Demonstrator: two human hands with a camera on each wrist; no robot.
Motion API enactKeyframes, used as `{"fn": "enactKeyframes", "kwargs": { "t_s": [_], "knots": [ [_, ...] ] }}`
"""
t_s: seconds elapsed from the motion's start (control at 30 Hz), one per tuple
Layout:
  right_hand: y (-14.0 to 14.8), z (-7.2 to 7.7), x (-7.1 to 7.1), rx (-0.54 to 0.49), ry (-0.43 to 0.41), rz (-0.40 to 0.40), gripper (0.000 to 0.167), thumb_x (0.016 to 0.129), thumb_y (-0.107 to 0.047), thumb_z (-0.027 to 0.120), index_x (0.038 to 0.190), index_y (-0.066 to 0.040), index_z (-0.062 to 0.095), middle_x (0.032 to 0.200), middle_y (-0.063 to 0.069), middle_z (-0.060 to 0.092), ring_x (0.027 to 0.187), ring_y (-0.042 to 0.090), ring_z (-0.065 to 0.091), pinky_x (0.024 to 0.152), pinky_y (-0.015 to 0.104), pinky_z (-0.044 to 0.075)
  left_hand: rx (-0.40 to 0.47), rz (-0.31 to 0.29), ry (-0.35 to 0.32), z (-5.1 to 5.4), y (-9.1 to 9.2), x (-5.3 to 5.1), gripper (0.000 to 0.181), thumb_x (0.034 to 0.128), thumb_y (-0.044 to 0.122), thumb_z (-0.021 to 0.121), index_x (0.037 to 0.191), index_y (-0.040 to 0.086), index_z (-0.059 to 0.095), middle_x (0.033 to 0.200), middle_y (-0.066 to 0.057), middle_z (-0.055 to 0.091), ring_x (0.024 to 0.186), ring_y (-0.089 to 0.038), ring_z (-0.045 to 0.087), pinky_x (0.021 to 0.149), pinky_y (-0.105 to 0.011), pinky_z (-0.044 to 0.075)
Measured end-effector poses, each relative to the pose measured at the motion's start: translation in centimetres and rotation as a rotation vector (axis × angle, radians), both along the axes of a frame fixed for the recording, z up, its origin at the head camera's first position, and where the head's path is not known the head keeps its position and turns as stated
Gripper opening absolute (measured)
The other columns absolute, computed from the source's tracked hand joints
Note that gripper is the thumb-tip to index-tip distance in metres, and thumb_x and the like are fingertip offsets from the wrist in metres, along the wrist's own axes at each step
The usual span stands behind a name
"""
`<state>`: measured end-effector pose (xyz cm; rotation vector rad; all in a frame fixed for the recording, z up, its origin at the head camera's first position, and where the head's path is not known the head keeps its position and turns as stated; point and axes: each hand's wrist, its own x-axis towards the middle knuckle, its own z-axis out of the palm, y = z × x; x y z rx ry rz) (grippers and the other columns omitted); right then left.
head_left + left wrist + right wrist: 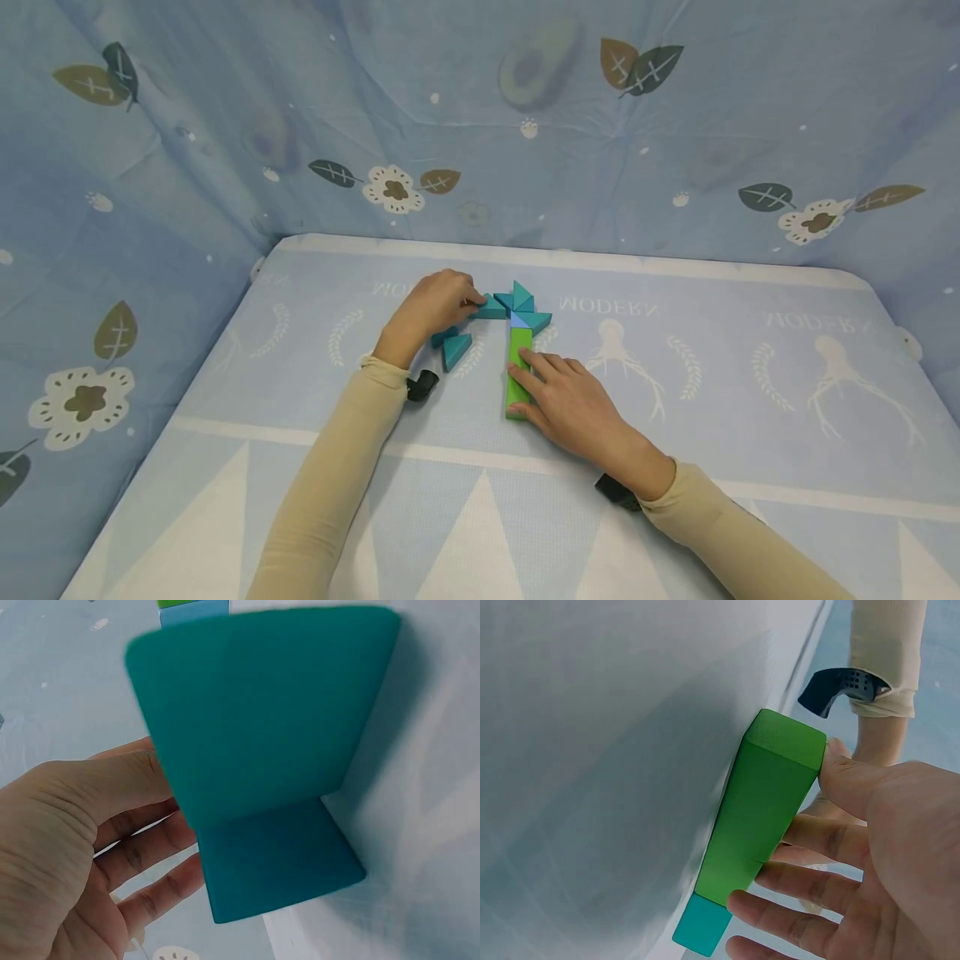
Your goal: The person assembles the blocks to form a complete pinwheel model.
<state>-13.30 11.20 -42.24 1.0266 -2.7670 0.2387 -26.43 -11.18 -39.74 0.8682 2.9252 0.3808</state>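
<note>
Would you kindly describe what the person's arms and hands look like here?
The long sleeves are plain beige. A small black device shows beside the left cuff, and another black device by the right cuff. Neither the left hand nor the right hand wears a glove.

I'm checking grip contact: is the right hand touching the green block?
Touching. The right wrist view shows it: the thumb of the right hand meets the green block near one end, with fingertips against its side.

Blocks [534, 321] (mostly teal) on a table [712, 433]
</note>
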Motion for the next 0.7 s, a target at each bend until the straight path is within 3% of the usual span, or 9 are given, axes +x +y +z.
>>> {"fn": "enactKeyframes", "kwargs": {
  "t_s": [0.7],
  "knots": [
    [0.02, -0.06, -0.02, 0.003, 0.007, 0.001, 0.053, 0.091, -0.045, 0.066, 0.131, -0.012, 0.063, 0.138, 0.013, 0.057, 0.12, 0.03, 0.059, 0.095, 0.045, 0.051, -0.001, -0.029, 0.036, -0.06, 0.39, 0.21, 0.023, 0.0905, 0.012, 0.071, 0.113, 0.012, 0.075, 0.103, -0.006, 0.072, 0.091, -0.02, 0.068, 0.077, -0.032, 0.055]
  ]
}}
